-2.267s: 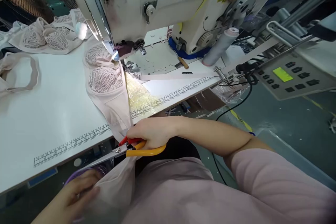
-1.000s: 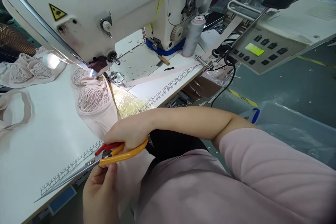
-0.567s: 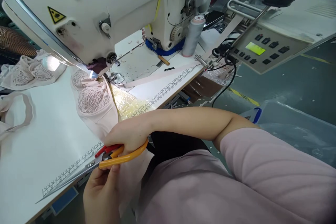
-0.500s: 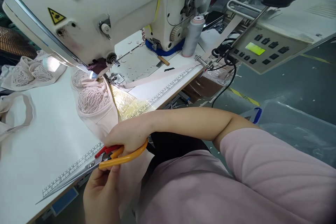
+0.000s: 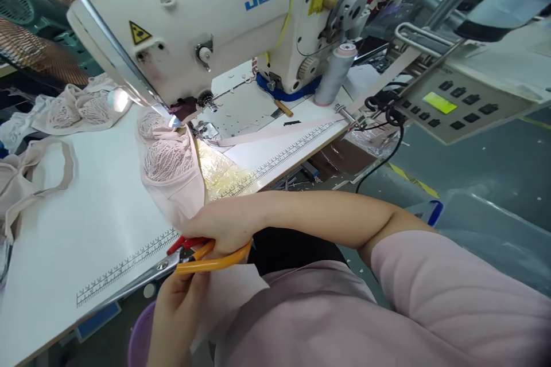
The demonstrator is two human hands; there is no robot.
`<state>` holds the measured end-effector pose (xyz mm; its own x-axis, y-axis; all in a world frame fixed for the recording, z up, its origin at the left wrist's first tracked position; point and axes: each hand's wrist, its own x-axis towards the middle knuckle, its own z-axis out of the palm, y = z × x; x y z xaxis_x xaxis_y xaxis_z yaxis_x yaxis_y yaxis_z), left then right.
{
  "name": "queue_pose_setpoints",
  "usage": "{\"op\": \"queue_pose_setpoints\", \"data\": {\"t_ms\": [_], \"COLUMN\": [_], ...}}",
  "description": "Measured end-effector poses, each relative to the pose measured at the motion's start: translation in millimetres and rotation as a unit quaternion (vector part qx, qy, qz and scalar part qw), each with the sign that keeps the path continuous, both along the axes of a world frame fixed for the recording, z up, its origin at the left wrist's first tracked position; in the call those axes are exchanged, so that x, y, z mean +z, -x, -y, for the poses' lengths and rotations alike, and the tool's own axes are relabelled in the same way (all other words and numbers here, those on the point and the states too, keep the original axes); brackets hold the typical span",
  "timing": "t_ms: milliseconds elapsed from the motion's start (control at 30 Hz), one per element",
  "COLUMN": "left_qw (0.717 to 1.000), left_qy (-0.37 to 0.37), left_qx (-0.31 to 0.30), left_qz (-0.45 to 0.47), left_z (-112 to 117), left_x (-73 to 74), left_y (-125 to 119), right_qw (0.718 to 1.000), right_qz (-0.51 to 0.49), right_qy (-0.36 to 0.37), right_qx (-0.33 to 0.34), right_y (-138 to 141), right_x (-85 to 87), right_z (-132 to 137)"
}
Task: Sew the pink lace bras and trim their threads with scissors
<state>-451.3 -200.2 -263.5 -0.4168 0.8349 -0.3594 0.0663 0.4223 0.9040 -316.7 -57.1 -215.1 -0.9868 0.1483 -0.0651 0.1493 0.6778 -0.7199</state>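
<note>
My right hand is closed around scissors with orange handles, their metal blades pointing to the lower left along the table edge. Red handles of a second tool show under the same hand. Just below, my left hand has its thumb and fingers pinched on pale pink fabric, which hangs toward my lap. A pale pink lace bra lies under the sewing machine's needle area, its near end running to my right hand. The fingertips of both hands are partly hidden.
The white JUKI sewing machine stands over the table. More bras lie at left. A thread cone, a wooden-handled tool and a control panel are at right. Below the edge is a purple container.
The view has shifted, so the machine and table appear farther right and slightly lower. The fabric's end now sticks out to the right beneath my hands. Both hands keep their grip.
</note>
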Motion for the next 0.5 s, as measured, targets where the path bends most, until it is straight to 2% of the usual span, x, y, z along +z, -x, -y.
{"op": "queue_pose_setpoints", "data": {"t_ms": [100,167,200,267,333,400,500], "left_qw": [0.995,0.99,0.988,0.983,0.98,0.978,0.977], "left_qy": [-0.014,-0.005,-0.002,-0.005,-0.007,0.004,0.015], "left_qx": [0.02,0.023,0.03,0.057,0.082,0.085,0.077], "left_qz": [0.093,0.137,0.151,0.172,0.181,0.19,0.201], "left_z": [0.8,2.5,3.6,5.7,7.2,8.0,8.4], "left_x": [-9.5,-15.0,-17.2,-20.0,-21.8,-23.9,-28.0], "left_y": [3.1,7.1,9.1,12.3,14.5,16.3,17.7], "right_qw": [0.99,0.968,0.959,0.962,0.974,0.98,0.982], "right_qz": [-0.056,-0.092,-0.093,-0.059,0.001,0.047,0.075], "right_qy": [0.063,0.126,0.153,0.177,0.18,0.163,0.141], "right_qx": [-0.112,-0.198,-0.219,-0.199,-0.139,-0.104,-0.097], "right_y": [-10.1,-20.6,-26.7,-39.6,-51.4,-59.7,-62.5], "right_x": [-7.9,-17.1,-23.1,-37.5,-54.5,-70.7,-84.7], "right_z": [10.8,20.8,26.2,36.8,46.7,55.2,63.9]}}
